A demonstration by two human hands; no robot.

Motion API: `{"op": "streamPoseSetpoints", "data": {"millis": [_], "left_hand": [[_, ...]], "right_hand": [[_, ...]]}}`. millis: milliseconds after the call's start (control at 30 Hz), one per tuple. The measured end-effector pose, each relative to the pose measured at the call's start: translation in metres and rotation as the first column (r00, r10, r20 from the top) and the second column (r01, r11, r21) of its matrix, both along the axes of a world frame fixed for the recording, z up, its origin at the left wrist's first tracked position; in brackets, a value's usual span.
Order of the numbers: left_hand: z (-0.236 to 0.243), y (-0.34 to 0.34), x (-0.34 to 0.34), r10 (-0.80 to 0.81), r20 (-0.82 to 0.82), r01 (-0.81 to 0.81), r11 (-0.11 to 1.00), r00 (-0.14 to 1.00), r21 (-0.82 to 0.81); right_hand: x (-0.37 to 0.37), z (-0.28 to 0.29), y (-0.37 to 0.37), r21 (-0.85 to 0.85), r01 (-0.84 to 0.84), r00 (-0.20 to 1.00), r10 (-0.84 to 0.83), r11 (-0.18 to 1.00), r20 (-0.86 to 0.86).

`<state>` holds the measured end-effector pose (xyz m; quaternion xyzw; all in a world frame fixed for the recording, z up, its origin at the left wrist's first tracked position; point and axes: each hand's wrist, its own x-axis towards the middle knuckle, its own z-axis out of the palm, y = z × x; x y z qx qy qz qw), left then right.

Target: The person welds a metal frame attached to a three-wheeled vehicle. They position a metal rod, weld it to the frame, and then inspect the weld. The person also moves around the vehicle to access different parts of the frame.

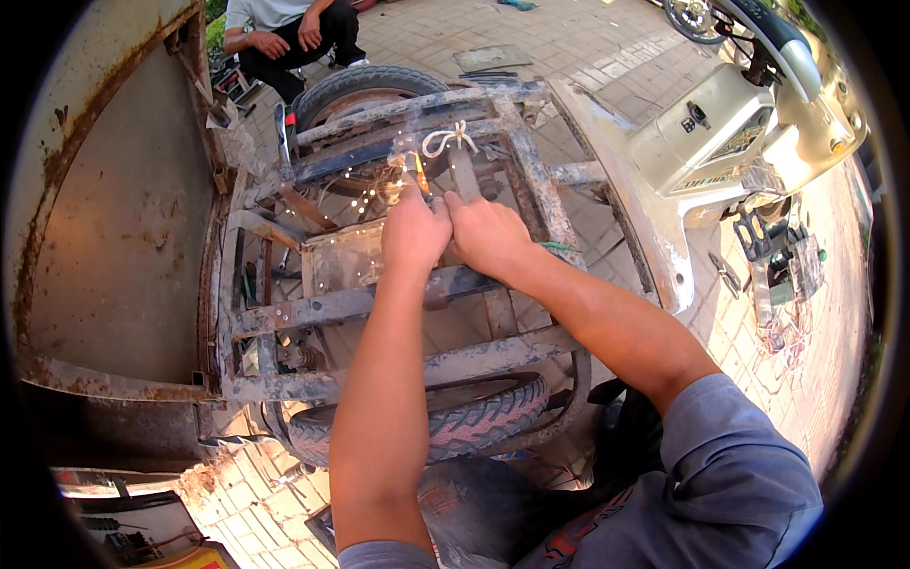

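My left hand (417, 223) and my right hand (483, 232) are closed close together over the weathered metal frame (379, 308), gripping something that their fingers hide. Bright sparks (370, 194) and an orange glow spray just beyond my left hand, with a little smoke. A knotted pale cord (445, 137) is tied at the top of a flat upright bar beside them. A green band or cord shows by my right wrist. A dusty panel (332, 266) sits inside the frame, left of my hands.
Tyred wheels (370, 81) (488, 427) flank the frame. A rusty panel (104, 237) stands left, a pale scooter front (697, 142) right. A crouching person (294, 43) is beyond the far wheel. Pliers (725, 275) and assorted parts (796, 266) lie on the paving at right.
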<state>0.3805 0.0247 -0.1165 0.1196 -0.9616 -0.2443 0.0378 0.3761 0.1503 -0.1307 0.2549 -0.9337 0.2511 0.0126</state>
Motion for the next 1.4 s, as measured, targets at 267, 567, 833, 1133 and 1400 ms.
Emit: {"op": "streamPoseSetpoints", "data": {"millis": [267,567,833,1133,1400], "left_hand": [[0.001,-0.001,0.001,0.003,-0.034,-0.002,1.0,0.999,0.009],[0.006,0.001,0.004,0.034,0.001,-0.034,0.996,0.999,0.077],[0.001,0.0,0.003,0.013,-0.022,-0.012,0.999,1.0,0.048],[-0.004,-0.002,-0.001,-0.009,-0.036,0.01,1.0,0.999,0.025],[-0.002,-0.001,0.0,-0.017,-0.04,0.018,1.0,0.999,0.021]], "right_hand": [[0.002,0.004,0.0,0.009,-0.005,1.0,0.005,1.0,0.0],[0.003,0.009,0.0,0.008,-0.027,0.999,0.027,1.0,0.025],[0.001,0.0,-0.002,-0.026,0.006,1.0,-0.006,1.0,-0.012],[0.002,0.006,-0.002,0.021,0.009,1.0,-0.009,1.0,0.005],[0.003,0.012,0.0,0.037,0.009,0.998,-0.011,0.999,0.06]]}}
